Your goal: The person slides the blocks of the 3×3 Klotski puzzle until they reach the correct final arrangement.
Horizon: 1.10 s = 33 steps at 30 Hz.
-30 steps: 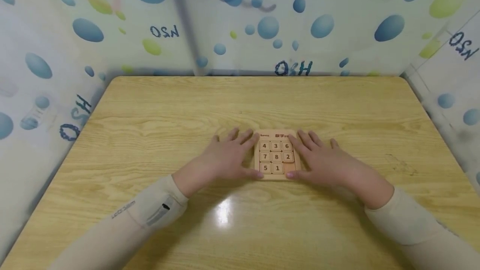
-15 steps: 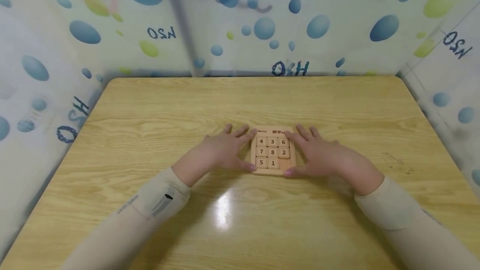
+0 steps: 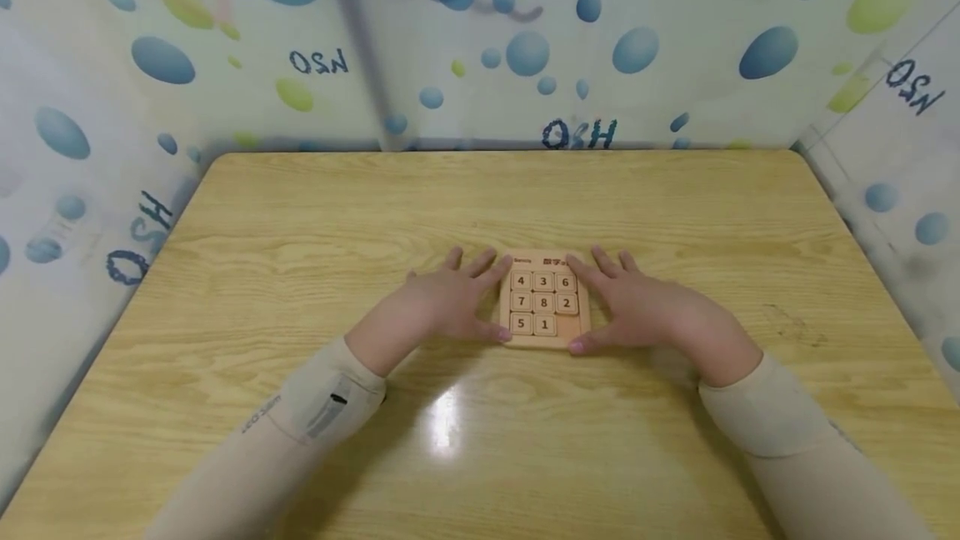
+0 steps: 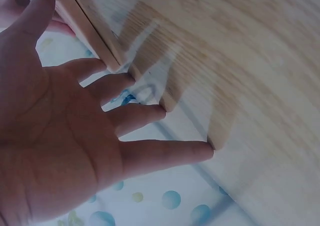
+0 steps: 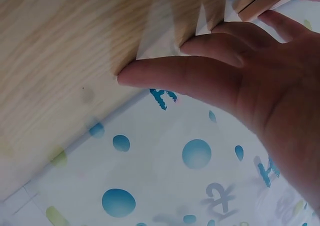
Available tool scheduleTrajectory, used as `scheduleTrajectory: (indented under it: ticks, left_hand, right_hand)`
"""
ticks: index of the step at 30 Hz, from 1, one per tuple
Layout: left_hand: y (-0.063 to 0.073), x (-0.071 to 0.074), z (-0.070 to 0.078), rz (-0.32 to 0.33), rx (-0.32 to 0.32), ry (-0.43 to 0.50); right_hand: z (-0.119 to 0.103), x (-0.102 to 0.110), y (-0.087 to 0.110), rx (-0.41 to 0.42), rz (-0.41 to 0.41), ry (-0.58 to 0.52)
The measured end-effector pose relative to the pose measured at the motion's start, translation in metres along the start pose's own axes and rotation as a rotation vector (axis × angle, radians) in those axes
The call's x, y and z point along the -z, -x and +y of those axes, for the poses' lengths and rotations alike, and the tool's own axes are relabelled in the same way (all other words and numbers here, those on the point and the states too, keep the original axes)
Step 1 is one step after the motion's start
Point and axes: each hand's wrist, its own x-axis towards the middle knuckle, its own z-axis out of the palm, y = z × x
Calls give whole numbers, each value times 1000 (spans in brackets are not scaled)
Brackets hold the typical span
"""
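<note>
Tabletop [image 3: 450, 207] bears a number board [image 3: 540, 342] — tiles [image 3: 543, 302] 436, 782, 51.

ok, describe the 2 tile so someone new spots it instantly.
On the wooden table, between the person's left hand and right hand, lies a number puzzle. Of its three rows, take the middle one, right end. The 2 tile is the only one marked 2, directly above the board's one vacant slot.

Matt wooden puzzle [image 3: 544, 302], glossy table [image 3: 495, 432]
</note>
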Motion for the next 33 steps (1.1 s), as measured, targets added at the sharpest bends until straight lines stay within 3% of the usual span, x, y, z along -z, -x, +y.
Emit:
scheduleTrajectory:
  ticks: [13, 33]
  left_hand:
    - [4, -4, 6, 15, 9, -42]
    - [1, 7, 0, -57, -47, 56]
  right_hand:
    - [0, 2, 1, 8, 2, -45]
    - [5, 1, 2, -92, -9, 53]
